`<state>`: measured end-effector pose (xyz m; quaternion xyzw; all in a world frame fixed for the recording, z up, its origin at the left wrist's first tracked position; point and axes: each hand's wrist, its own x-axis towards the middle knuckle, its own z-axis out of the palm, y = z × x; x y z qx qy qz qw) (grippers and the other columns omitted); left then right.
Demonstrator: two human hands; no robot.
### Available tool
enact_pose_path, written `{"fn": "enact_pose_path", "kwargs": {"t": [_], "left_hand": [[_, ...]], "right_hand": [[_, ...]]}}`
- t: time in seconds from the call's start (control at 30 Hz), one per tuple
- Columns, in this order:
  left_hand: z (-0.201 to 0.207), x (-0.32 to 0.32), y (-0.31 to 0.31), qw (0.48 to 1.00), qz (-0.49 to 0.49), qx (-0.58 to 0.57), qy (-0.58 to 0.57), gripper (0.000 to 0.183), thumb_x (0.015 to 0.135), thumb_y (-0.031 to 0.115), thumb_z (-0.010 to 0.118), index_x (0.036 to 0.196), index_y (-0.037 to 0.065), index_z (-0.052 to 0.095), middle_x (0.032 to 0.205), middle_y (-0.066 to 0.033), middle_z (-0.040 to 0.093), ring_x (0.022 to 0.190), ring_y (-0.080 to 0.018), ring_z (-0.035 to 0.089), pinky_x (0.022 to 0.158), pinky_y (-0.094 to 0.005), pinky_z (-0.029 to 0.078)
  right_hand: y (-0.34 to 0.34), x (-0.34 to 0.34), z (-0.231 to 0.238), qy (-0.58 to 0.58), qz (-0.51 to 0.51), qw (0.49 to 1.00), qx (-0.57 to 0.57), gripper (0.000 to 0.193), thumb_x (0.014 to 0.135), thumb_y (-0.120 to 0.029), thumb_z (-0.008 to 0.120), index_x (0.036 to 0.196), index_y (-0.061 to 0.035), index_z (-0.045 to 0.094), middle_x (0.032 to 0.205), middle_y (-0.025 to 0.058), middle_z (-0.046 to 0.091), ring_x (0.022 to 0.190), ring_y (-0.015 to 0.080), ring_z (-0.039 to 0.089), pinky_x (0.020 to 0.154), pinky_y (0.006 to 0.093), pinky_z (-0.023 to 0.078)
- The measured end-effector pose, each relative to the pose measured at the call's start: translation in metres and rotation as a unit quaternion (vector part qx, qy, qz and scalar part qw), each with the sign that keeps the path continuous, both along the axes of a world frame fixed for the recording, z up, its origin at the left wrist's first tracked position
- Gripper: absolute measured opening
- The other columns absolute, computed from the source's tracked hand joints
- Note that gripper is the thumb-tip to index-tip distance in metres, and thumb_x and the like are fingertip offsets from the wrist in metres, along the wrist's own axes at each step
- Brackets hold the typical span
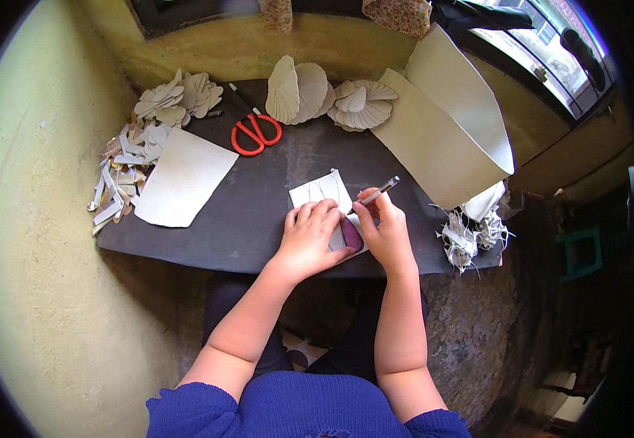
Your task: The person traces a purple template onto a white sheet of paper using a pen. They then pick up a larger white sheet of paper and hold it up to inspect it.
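Observation:
My right hand (381, 225) grips a silver-and-dark pen (380, 190), its tip down beside a purple flat piece (351, 235) with a curved edge. My left hand (311, 237) lies palm down, fingers stretched over a small white sheet (317, 191) and thumb against the purple piece. The sheet, lying near the front edge of the dark table, bears thin curved drawn lines. Part of the sheet and of the purple piece is hidden under my left hand.
Red-handled scissors (256, 135) lie farther back on the table (207, 244). A larger white sheet (184, 179) and offcuts (121, 179) are at left. Cut rounded pieces (364, 104) stand at the back; a big curled sheet (441, 124) and shredded scraps (463, 237) are at right.

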<state>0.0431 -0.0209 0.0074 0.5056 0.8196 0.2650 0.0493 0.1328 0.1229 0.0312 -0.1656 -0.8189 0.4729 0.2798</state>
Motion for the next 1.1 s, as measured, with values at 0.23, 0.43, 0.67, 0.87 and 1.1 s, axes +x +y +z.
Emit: {"fn": "enact_pose_path", "kwargs": {"t": [0.23, 0.43, 0.67, 0.87, 1.1], "left_hand": [[0.0016, 0.0010, -0.0009, 1.000, -0.001, 0.006, 0.003, 0.062, 0.075, 0.047, 0.076, 0.117, 0.006, 0.056, 0.135, -0.0080, 0.048, 0.127, -0.0287, 0.043, 0.106, -0.0463, 0.032], [0.0034, 0.0009, -0.0008, 1.000, 0.000, -0.003, -0.001, 0.062, 0.075, 0.046, 0.077, 0.118, 0.006, 0.056, 0.136, -0.0083, 0.048, 0.127, -0.0291, 0.043, 0.106, -0.0468, 0.031], [0.0025, 0.0013, 0.0000, 1.000, 0.002, -0.003, -0.001, 0.062, 0.075, 0.045, 0.077, 0.118, 0.006, 0.056, 0.136, -0.0082, 0.048, 0.128, -0.0287, 0.043, 0.107, -0.0463, 0.031], [0.0033, 0.0010, -0.0007, 1.000, 0.002, -0.007, -0.007, 0.062, 0.074, 0.046, 0.077, 0.119, 0.006, 0.060, 0.135, -0.0070, 0.049, 0.128, -0.0278, 0.043, 0.107, -0.0454, 0.032], [0.0058, 0.0010, 0.0001, 1.000, 0.003, -0.006, -0.011, 0.063, 0.074, 0.047, 0.077, 0.118, 0.006, 0.061, 0.135, -0.0073, 0.049, 0.127, -0.0281, 0.043, 0.107, -0.0450, 0.032]], "right_hand": [[-0.0019, -0.0012, -0.0010, -0.006, 0.007, 1.000, 0.004, 0.016, 0.089, 0.000, 0.065, 0.102, 0.0015, 0.056, 0.085, 0.0150, 0.067, 0.075, 0.0232, 0.068, 0.068, 0.0324, 0.053], [-0.0011, -0.0018, -0.0034, -0.005, 0.009, 1.000, 0.005, 0.015, 0.089, 0.000, 0.065, 0.101, 0.0018, 0.057, 0.084, 0.0153, 0.067, 0.075, 0.0247, 0.068, 0.069, 0.0330, 0.053], [-0.0012, -0.0017, -0.0026, -0.007, 0.008, 1.000, 0.005, 0.014, 0.088, 0.000, 0.066, 0.099, 0.0019, 0.057, 0.083, 0.0147, 0.066, 0.075, 0.0251, 0.068, 0.069, 0.0329, 0.052], [0.0000, 0.0014, -0.0001, -0.018, 0.003, 1.000, 0.002, 0.014, 0.088, 0.000, 0.066, 0.098, 0.0015, 0.057, 0.082, 0.0146, 0.065, 0.074, 0.0253, 0.067, 0.068, 0.0329, 0.052], [-0.0012, -0.0004, -0.0023, -0.002, 0.011, 1.000, -0.019, 0.012, 0.087, 0.000, 0.066, 0.095, 0.0018, 0.057, 0.081, 0.0145, 0.065, 0.073, 0.0257, 0.068, 0.068, 0.0330, 0.053]]}}
